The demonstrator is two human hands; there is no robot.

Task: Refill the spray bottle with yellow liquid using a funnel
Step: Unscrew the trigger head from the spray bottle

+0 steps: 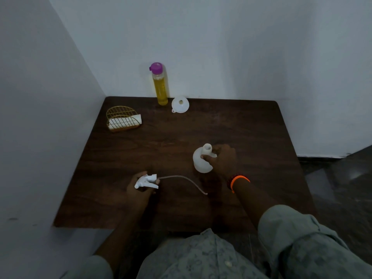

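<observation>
A white spray bottle (pixel 200 161) stands upright mid-table with its neck uncovered; my right hand (pixel 221 160) grips it at the shoulder. My left hand (pixel 141 190) holds the detached white spray head (pixel 147 181) low over the table, left of the bottle. Its thin dip tube (pixel 185 179) curves right toward my right wrist. At the table's back edge a tall clear bottle of yellow liquid (pixel 160 87) with a purple cap stands against the wall. A white funnel (pixel 180 104) lies just right of it, wide mouth up.
A gold wire holder with white napkins (pixel 123 118) sits at the back left of the dark wooden table (pixel 231 121). White walls close in on the left and back. Dark floor lies to the right.
</observation>
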